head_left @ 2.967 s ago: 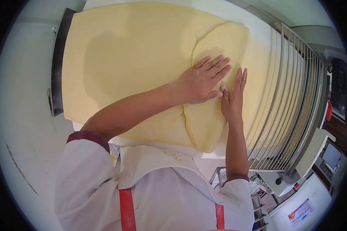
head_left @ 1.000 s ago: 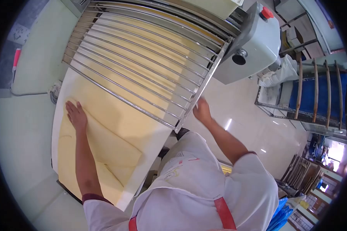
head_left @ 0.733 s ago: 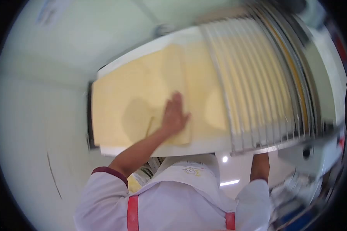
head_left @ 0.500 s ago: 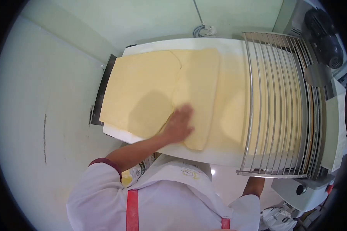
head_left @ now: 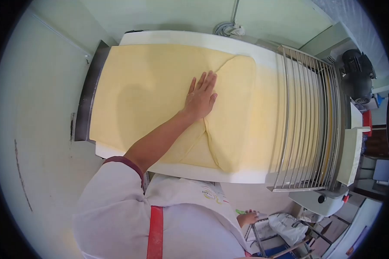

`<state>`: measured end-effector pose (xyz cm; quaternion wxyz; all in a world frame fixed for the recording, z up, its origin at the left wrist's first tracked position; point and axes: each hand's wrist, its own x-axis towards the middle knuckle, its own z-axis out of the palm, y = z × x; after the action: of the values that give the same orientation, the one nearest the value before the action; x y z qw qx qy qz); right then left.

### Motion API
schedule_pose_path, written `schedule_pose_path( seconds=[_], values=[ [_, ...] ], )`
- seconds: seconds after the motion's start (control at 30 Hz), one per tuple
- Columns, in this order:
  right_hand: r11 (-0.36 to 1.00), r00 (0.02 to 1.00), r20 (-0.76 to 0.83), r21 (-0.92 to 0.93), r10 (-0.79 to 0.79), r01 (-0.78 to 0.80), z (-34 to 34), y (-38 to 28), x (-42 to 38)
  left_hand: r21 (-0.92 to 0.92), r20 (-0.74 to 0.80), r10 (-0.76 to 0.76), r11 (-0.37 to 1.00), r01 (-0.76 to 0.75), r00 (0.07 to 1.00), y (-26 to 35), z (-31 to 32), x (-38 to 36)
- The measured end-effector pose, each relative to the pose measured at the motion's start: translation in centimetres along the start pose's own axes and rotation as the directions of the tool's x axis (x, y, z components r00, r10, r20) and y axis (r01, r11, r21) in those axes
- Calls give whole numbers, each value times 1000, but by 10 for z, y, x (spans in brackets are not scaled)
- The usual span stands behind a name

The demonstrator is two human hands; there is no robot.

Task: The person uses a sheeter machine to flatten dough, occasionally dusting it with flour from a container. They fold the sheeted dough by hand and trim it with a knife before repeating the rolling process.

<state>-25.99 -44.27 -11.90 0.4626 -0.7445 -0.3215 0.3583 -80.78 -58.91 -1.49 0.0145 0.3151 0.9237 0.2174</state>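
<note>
A wide pale-yellow dough sheet (head_left: 155, 73) lies on the white belt (head_left: 129, 39) of a dough sheeter. At its right part is a folded-over layer (head_left: 233, 108), with a loose, slanting edge near the middle and a crease toward the front. My left hand (head_left: 201, 98) rests flat on the dough beside that edge, fingers stretched out and holding nothing. Low beside the apron, below the belt, my right hand (head_left: 247, 218) is partly visible with its fingers curled. A small green thing (head_left: 240, 211) shows right by it, too small to name.
A metal bar guard (head_left: 304, 121) covers the belt's right part, over more dough. Beyond it stand the machine's body (head_left: 320, 202) and a black motor (head_left: 357, 75). A dark metal end plate (head_left: 90, 95) closes the left side. A white bag (head_left: 288, 226) lies low at the right.
My left hand has moved up and away from me across the dough. The dough's overlapping edges lie differently, with the left sheet reaching further right. My right hand has come out from beneath the guard.
</note>
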Motion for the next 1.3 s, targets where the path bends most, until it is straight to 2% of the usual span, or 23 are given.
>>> schedule_pose_path(
  seconds=[0.03, 0.07, 0.13, 0.17, 0.27, 0.3, 0.37, 0.4, 0.43, 0.47, 0.5, 0.6, 0.67, 0.7, 0.73, 0.8, 0.83, 0.93, 1.03, 1.13, 1.17, 1.23, 1.3],
  values=[
    [996, 998, -35, 63, -54, 57, -14, -7, 9, 21, 66, 23, 999, -24, 998, -3, -4, -1],
    [926, 933, -37, -147, -357, 348, -22, -23, 24, 42, 132, 43, 998, -49, 990, -4, -6, -1],
    [836, 841, -43, -153, -539, 527, -20, -67, 46, 122, 131, 40, 991, -56, 991, -7, -10, 3],
    [891, 891, -88, 54, -444, 450, 3, -127, 20, 162, 131, 37, 985, -59, 991, -6, -9, 3],
    [846, 862, 40, 221, -506, 486, 62, -235, -53, 115, 75, 66, 991, -75, 995, -12, 3, 4],
    [841, 862, 65, 270, -502, 469, 83, -256, -79, 18, 60, 75, 997, -76, 995, -14, -1, 5],
    [895, 840, 307, 143, -447, 423, 119, -273, -106, -170, 51, 72, 984, -63, 996, -17, -12, -3],
    [921, 716, 579, 233, -390, 313, 134, -269, -111, -138, 39, 39, 990, -34, 998, -17, -12, -14],
    [914, 609, 691, 209, -390, 349, 152, -267, -133, -107, 24, 4, 994, -1, 1000, -15, -11, -31],
    [970, 546, 810, 114, -216, 215, 172, -267, -160, -75, 4, -30, 997, 30, 1000, -10, -9, -46],
    [981, 391, 909, 75, -142, 181, 188, -256, -176, -52, 13, -27, 998, 28, 1000, -1, -5, -62],
    [971, 72, 997, -41, 24, 234, 238, -223, -227, 10, 29, -19, 1000, 19, 999, 38, 6, -88],
    [963, -41, 994, -86, 100, 256, 259, -210, -250, -302, -102, -65, 953, 31, 993, 44, 13, -85],
    [954, -74, 988, -109, 134, 280, 268, -207, -258, -446, -166, -101, 895, 17, 981, 48, 11, -82],
    [944, -104, 980, -129, 168, 305, 275, -203, -263, -712, -170, -190, 702, 13, 967, 53, 7, -83],
    [866, -140, 988, 14, 65, 500, 289, -184, -263, -996, -12, -531, 85, 40, 847, 55, 0, -78],
    [805, -164, 986, 85, 15, 588, 294, -179, -263, -966, 142, -625, -256, -29, 768, 55, -1, -76],
    [590, -226, 972, 221, -67, 777, 290, -186, -288, -836, 491, -430, -479, 269, 758, 34, -7, -97],
    [414, -266, 941, 332, -210, 847, 294, -175, -301, -780, 579, -371, -510, 362, 726, 38, -28, -88],
    [511, -168, 983, 184, -79, 840, 301, -189, -301, -822, 569, -337, -274, 500, 750, 33, -31, -70],
    [538, -143, 986, 168, -89, 826, 304, -189, -296, -863, 440, -399, 62, 502, 805, 27, -32, -67],
    [599, -83, 991, 131, -108, 790, 311, -183, -285, -622, 165, -368, 681, 386, 915, 14, -34, -63],
    [631, -73, 992, 123, -105, 766, 315, -180, -281, -238, 258, -190, 938, 252, 947, 19, -50, -56]
  ],
)
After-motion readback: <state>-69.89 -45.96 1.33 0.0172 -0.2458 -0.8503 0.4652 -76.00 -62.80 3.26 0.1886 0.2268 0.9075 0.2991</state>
